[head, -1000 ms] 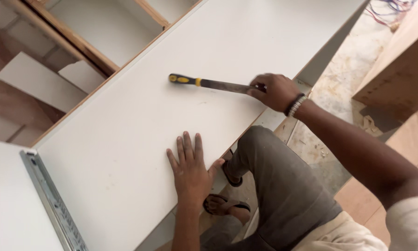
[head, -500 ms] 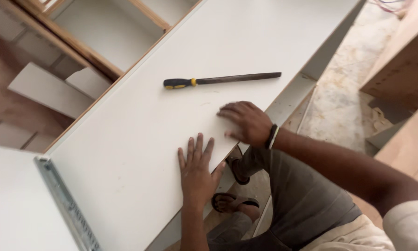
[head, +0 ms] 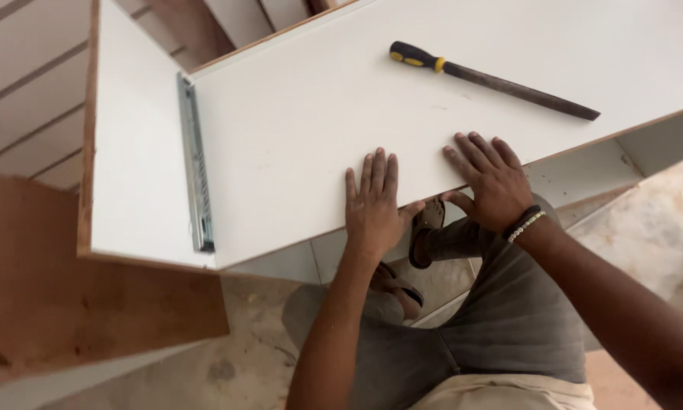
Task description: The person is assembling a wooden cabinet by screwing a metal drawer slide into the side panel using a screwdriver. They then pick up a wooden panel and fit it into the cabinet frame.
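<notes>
A large white laminated board (head: 303,114) lies flat in front of me. My left hand (head: 373,203) rests palm down on its near edge, fingers spread. My right hand (head: 493,181), with a beaded bracelet at the wrist, lies flat on the same edge a little to the right, thumb hooked under the rim. Neither hand holds anything. A long metal file (head: 493,78) with a black and yellow handle lies loose on the board, beyond my right hand.
A metal drawer slide (head: 196,171) is fixed to a white panel (head: 133,152) at the board's left end. Brown wooden boards (head: 68,304) lie at the lower left. My legs and sandalled feet (head: 425,228) are under the board's edge, on a stone floor (head: 645,220).
My right hand let go of the file, left it on the board and came back to the near edge beside my left hand. The view has swung to the left.
</notes>
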